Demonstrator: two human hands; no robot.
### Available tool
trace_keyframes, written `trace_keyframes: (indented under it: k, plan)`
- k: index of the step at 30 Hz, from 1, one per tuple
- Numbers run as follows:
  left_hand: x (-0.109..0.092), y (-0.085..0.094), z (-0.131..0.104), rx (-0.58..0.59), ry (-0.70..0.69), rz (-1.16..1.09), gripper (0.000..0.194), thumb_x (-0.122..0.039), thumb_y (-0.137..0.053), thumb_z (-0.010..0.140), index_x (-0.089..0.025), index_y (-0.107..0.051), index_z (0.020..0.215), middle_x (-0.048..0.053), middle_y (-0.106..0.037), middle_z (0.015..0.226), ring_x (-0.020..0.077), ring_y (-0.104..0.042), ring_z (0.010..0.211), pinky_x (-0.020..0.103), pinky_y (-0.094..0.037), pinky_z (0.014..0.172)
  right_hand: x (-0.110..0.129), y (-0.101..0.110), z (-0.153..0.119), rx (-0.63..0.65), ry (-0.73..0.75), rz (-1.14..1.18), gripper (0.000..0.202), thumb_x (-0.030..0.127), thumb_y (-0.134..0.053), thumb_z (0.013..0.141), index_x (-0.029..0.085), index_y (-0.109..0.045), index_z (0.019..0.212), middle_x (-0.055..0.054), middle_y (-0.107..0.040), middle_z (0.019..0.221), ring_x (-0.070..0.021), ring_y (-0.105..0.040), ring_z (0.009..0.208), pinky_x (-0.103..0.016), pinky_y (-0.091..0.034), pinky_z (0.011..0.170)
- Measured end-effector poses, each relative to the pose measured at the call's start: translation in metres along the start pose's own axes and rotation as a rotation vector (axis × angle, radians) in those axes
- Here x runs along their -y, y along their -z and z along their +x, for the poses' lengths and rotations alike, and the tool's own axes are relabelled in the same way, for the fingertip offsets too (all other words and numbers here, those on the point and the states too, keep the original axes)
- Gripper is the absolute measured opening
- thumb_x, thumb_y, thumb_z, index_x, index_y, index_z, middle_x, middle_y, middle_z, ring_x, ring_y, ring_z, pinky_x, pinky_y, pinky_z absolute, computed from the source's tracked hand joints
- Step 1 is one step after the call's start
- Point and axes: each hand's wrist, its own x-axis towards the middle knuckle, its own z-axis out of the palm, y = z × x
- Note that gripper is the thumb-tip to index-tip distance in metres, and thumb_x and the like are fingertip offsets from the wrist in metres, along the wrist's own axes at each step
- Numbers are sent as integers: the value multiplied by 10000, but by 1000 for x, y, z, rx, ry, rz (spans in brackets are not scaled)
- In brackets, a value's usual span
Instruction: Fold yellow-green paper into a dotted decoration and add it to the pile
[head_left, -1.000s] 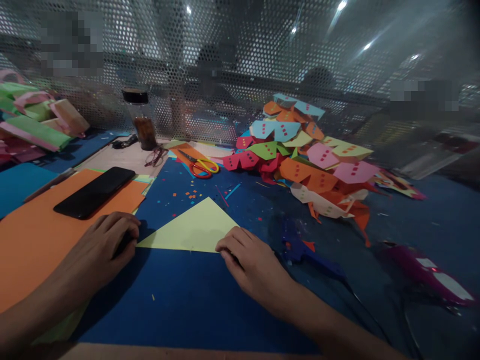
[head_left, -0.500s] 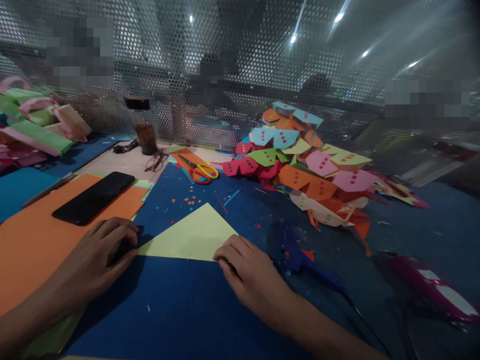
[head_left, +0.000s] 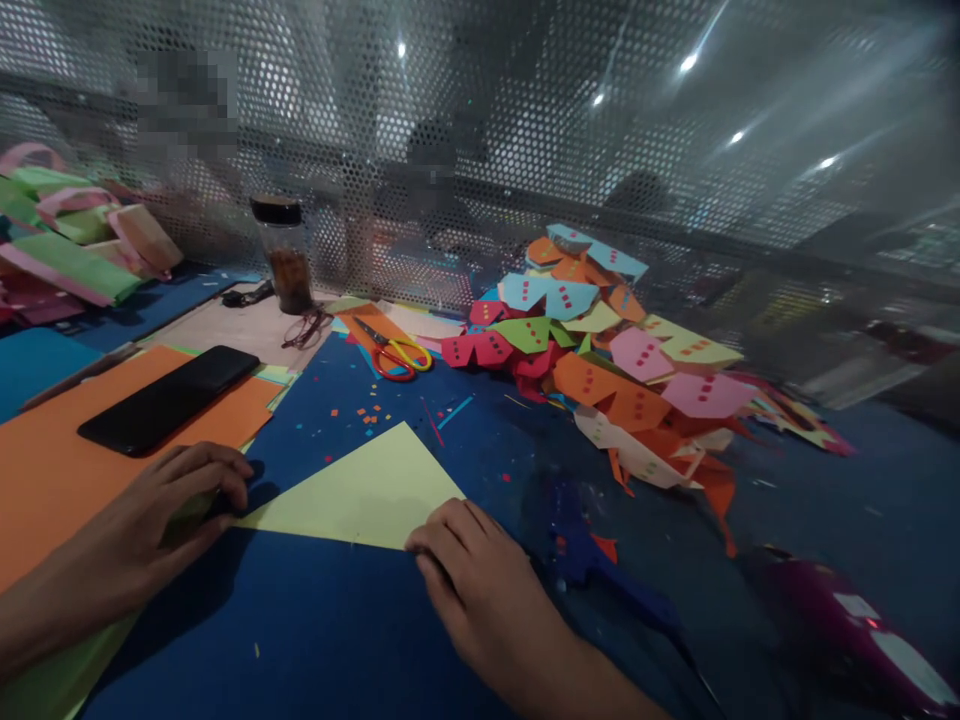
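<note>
A pale yellow sheet of paper [head_left: 367,490], folded into a triangle, lies on the blue table with its peak pointing away from me. My right hand [head_left: 484,580] grips its right corner, the fingers bent over the edge and hiding that corner. At the left tip of the paper, my left hand [head_left: 176,510] rests with its thumb near or touching the tip. Its fingers are curved, with a gap between them and the thumb.
Left of the paper, a black phone [head_left: 172,400] lies on orange sheets [head_left: 45,480]. Beyond are scissors [head_left: 394,355], a lidded bottle [head_left: 287,260] and small scraps. On the right are folded paper shapes [head_left: 615,385], a blue glue gun [head_left: 592,550] and a magenta device [head_left: 847,610].
The whole view has shifted a little, so the hands and the paper appear lower and more to the left. My right hand still grips the right corner of the folded paper.
</note>
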Motion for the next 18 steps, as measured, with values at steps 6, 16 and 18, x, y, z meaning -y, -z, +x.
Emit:
trace_keyframes:
  k: [6, 16, 18]
  plan:
    - [-2, 6, 2, 23, -141, 58, 64, -293, -563, 928, -249, -609, 933, 52, -650, 1116, 239, -599, 1118, 331, -534, 889, 0, 0, -3, 25, 3, -13, 196, 82, -557, 960, 213, -624, 1089, -58, -630, 1073, -242, -583, 1005, -412, -515, 872]
    - [-25, -6, 7, 3, -462, 122, 225, -229, -613, 927, -291, -684, 1132, -4, -741, 1081, 180, -696, 1000, 286, -582, 850, 3, 2, 0, 9, -18, 6, 159, 124, -521, 1000, 213, -628, 1078, -41, -634, 1080, -208, -578, 1012, -368, -482, 905]
    - [-28, -8, 10, -18, -491, 162, 220, -237, -584, 949, -285, -688, 1137, -5, -749, 1072, 170, -708, 957, 276, -587, 819, 5, 3, 0, 15, -14, -21, 146, 134, -526, 1000, 210, -629, 1069, -40, -638, 1075, -205, -581, 1002, -362, -481, 893]
